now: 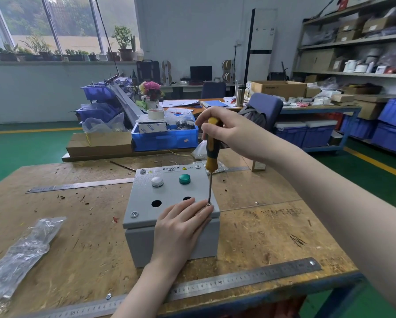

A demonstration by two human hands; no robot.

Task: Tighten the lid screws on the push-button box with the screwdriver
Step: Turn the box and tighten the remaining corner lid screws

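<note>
On the desk (pixel 261 230) the push-button box (pixel 169 226) sat at centre, your left hand (pixel 181 222) lying flat on its lid with fingers straight, your right hand (pixel 224 129) clamped round the screwdriver (pixel 212 154), tip on the five-o'clock screw (pixel 209 204). If you had tilted the shaft, it could have slipped toward your fingertips. I counted four lid screws, two buttons and two open holes.
</note>
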